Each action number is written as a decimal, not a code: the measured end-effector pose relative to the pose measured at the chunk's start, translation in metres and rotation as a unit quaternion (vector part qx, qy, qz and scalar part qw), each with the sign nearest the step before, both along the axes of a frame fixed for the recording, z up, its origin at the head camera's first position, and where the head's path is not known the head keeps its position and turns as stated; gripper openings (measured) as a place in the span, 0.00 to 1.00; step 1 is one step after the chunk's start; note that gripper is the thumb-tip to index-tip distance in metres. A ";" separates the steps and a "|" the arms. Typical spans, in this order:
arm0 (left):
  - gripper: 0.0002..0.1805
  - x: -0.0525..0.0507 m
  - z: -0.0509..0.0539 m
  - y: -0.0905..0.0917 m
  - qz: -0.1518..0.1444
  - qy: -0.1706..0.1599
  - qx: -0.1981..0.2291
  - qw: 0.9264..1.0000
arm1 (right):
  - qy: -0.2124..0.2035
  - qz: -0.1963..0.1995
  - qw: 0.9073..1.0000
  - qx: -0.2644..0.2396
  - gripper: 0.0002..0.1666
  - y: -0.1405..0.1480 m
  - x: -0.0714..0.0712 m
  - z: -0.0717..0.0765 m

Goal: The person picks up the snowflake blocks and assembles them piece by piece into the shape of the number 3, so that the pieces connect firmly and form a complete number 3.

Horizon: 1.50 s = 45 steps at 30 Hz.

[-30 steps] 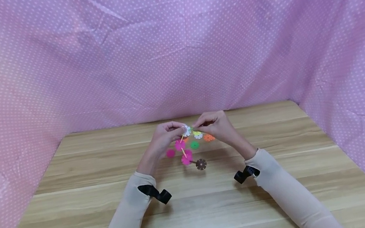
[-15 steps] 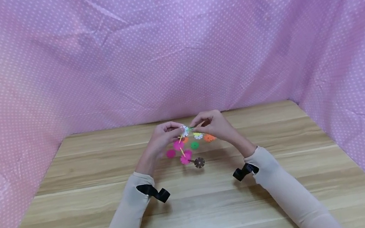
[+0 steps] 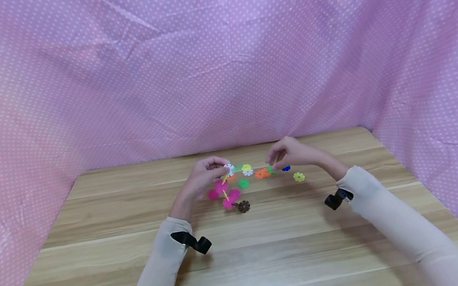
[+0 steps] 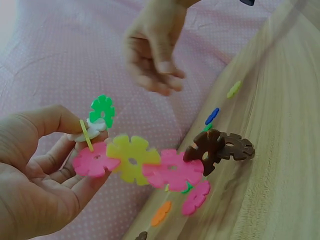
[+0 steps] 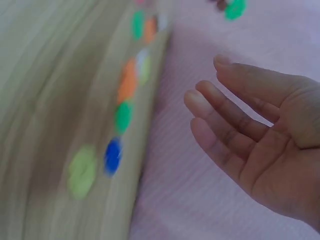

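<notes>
My left hand [image 3: 205, 180] pinches a white notched disc [image 3: 229, 170] at one end of a chain of linked discs. In the left wrist view a green disc [image 4: 102, 111] stands on the white one, and pink [image 4: 96, 160], yellow [image 4: 132, 159], pink and brown [image 4: 205, 151] discs run off to the right. My right hand [image 3: 295, 153] hovers over the table near an orange disc [image 3: 262, 173] and a green disc [image 3: 270, 169]. In the right wrist view its fingers [image 5: 220, 107] are loosely bent, apart from the thumb, with nothing between them.
Loose discs lie on the wooden table [image 3: 247, 260]: a green one [image 3: 243, 184], a yellow one [image 3: 246, 167], a blue one [image 3: 286, 168], a yellow-green one [image 3: 299, 177] and a pink one [image 3: 213, 194]. A pink dotted cloth [image 3: 216, 65] hangs behind the table.
My right hand has let go of the green disc at the chain's end and moved right, uncovering the blue and yellow-green discs. My left hand and the chain have shifted slightly left.
</notes>
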<state>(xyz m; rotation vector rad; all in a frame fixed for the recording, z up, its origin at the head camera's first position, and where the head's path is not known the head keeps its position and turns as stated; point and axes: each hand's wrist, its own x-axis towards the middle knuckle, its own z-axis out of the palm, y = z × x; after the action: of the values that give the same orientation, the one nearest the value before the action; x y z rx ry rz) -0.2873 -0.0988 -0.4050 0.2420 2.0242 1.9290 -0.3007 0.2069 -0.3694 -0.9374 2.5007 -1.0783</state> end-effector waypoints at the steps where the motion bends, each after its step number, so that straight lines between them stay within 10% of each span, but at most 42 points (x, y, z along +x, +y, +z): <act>1: 0.09 0.000 0.000 0.000 -0.001 -0.003 -0.001 1.000 | -0.006 0.001 1.000 0.009 0.12 0.007 -0.001 -0.002; 18: 0.13 -0.001 -0.006 0.001 0.007 -0.016 0.010 1.000 | -0.014 -0.024 0.997 0.078 0.18 0.066 -0.007 -0.047; 45: 0.13 -0.005 -0.011 0.001 0.029 -0.020 0.047 0.998 | -0.040 -0.113 0.993 -0.020 0.10 0.029 -0.005 -0.046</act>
<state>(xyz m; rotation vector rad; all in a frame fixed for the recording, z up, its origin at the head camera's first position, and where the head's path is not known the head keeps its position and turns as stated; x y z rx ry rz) -0.2922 -0.0981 -0.4165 0.1676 1.9381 2.0502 -0.3057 0.2363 -0.4154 -0.6184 2.5733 -1.2093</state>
